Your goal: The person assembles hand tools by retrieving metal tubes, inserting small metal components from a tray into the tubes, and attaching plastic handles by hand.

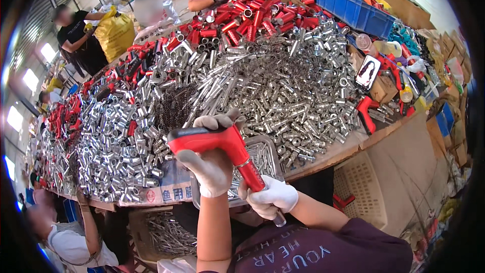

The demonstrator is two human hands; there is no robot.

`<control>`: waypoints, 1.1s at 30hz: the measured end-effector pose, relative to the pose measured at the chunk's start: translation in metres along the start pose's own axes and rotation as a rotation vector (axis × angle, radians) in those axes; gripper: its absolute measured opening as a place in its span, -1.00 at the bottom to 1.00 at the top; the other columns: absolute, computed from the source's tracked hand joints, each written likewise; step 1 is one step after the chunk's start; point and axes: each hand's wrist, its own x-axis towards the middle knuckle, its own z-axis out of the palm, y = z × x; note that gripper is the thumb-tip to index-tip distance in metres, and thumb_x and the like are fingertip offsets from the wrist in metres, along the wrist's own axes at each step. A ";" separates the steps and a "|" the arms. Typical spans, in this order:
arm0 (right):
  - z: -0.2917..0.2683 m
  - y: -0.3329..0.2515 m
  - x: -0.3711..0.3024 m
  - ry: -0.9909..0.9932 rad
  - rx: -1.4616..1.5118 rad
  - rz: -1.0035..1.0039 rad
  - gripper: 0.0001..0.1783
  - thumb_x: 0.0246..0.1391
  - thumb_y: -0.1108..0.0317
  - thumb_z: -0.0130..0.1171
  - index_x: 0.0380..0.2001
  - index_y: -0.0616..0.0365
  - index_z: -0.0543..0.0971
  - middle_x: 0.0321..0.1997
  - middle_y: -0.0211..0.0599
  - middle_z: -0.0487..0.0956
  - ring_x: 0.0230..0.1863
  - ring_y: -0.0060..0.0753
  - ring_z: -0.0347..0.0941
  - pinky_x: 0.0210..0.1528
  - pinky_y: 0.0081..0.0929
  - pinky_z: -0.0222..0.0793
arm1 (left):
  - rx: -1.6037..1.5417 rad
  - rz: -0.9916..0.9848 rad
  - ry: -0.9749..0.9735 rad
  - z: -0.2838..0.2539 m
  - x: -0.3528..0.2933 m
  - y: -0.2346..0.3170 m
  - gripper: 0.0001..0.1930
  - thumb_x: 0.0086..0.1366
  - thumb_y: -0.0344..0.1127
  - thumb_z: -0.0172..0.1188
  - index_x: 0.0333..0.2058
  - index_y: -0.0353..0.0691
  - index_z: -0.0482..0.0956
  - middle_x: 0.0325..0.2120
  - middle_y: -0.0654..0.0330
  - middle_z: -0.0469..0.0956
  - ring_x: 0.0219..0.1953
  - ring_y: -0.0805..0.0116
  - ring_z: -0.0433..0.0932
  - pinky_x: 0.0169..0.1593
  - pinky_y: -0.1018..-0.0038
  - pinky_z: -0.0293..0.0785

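A red pistol-shaped tool (233,146) with a black-backed grip is held in front of my body, over the near table edge. My left hand (208,169), in a white glove, is closed round the red body where grip and barrel meet, thumb below and fingers over the top. Lower down, my gloved right hand (275,197) wraps the end of the red barrel. A thin metal tip (279,219) sticks out beneath that hand. Behind the barrel stands a grey tray (277,159) with slim silver pins, partly hidden by my hands.
Heaped silver metal fittings (298,91) cover the table, with red tool bodies (252,17) behind them. A blue crate (353,10) stands far right, near a phone (368,72). Another red pistol-shaped tool (366,115) lies at the right edge. Co-workers are at the back and left.
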 end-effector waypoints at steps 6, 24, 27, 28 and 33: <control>0.016 -0.005 0.001 0.023 -0.216 -0.040 -0.75 0.19 0.33 0.14 -0.15 0.23 0.42 -0.72 -0.51 0.34 -0.82 -0.67 0.21 -0.76 -0.63 0.12 | -0.390 -0.535 0.164 -0.009 -0.001 0.015 -0.25 0.36 0.31 -0.04 0.05 -0.40 0.40 -0.22 0.01 0.55 -0.29 0.23 0.58 -0.18 0.26 0.57; 0.025 0.001 0.005 0.418 -0.881 -0.085 -0.75 0.17 0.22 0.24 -0.45 0.17 0.54 -0.63 -0.44 0.50 -0.54 -0.67 0.45 -0.51 -0.58 0.30 | 0.728 -0.259 0.204 0.038 -0.007 0.020 -0.41 0.32 0.08 0.12 0.05 -0.38 0.42 -0.69 0.38 0.27 -0.74 0.61 0.29 -0.58 0.50 0.40; 0.004 0.012 0.003 -0.103 -0.236 0.107 -0.76 0.08 0.22 0.31 -0.45 0.17 0.55 -0.65 -0.44 0.50 -0.60 -0.66 0.42 -0.62 -0.55 0.27 | 0.097 -0.435 -0.192 0.004 -0.011 0.026 -0.25 0.32 0.15 0.13 0.18 -0.45 0.28 -0.70 0.40 0.24 -0.79 0.58 0.25 -0.57 0.46 0.46; 0.003 0.026 0.001 -0.529 0.326 0.317 -0.77 0.07 0.24 0.31 -0.43 0.17 0.56 -0.65 -0.43 0.50 -0.63 -0.65 0.42 -0.67 -0.53 0.27 | -0.209 -0.462 -0.309 -0.004 -0.011 0.022 -0.20 0.31 0.18 0.13 0.23 -0.42 0.21 -0.71 0.41 0.23 -0.82 0.57 0.22 -0.60 0.47 0.43; 0.001 0.021 0.024 0.428 -0.951 -0.511 -0.84 0.06 0.32 0.31 -0.40 0.16 0.57 -0.58 -0.39 0.54 -0.66 -0.57 0.42 -0.63 -0.54 0.39 | 0.718 -0.205 0.104 0.035 -0.009 0.027 -0.28 0.32 0.13 0.13 0.17 -0.43 0.34 -0.70 0.39 0.25 -0.74 0.58 0.31 -0.57 0.54 0.40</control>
